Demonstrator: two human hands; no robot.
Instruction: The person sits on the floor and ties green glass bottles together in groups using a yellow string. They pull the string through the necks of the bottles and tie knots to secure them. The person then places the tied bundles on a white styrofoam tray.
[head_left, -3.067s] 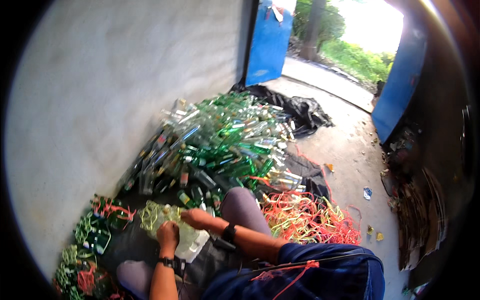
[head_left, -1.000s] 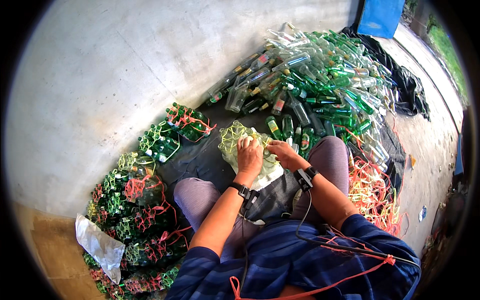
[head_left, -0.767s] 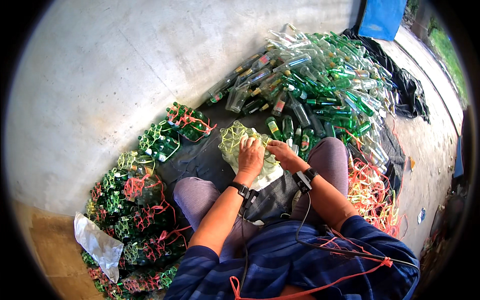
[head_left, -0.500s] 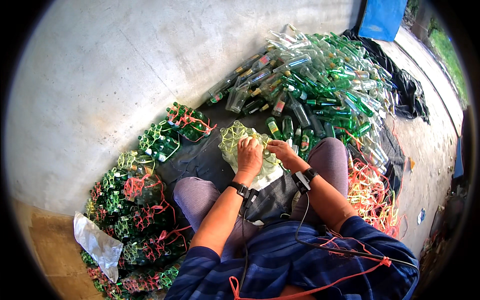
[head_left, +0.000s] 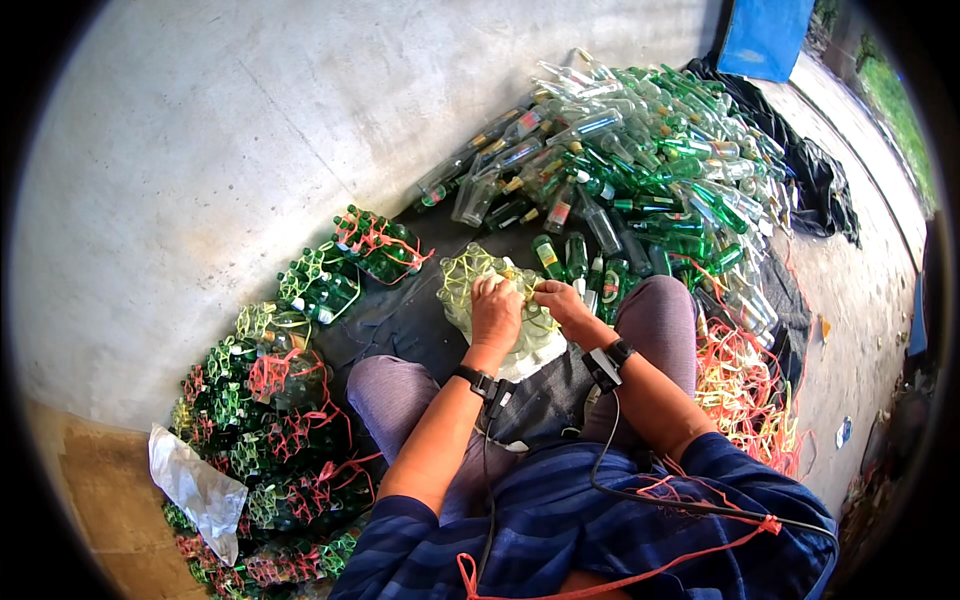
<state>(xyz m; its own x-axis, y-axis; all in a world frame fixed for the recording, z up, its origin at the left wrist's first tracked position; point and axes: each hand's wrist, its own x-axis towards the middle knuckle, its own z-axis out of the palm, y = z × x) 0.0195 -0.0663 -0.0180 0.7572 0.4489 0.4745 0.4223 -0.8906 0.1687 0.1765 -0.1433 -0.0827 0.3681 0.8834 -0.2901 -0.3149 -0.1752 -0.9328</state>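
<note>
Between my knees stands a bundle of clear glass bottles, upright on a white sheet. Yellow-green plastic strapping is woven around the bottle necks. My left hand rests over the bundle's top with its fingers curled down on the strap and necks. From the right side, my right hand pinches at the same strapping near the bundle's edge. The fingertips of both hands partly hide the strap and the necks under them.
A large heap of loose clear and green bottles lies ahead to the right. Tied bottle bundles line the left, beside a pale wall. Red and yellow strapping lies tangled by my right knee. A dark sheet covers the floor.
My left hand has shifted very slightly left on the bundle. My right hand stays at the strap, its wrist a little lower. The bundle stays in place.
</note>
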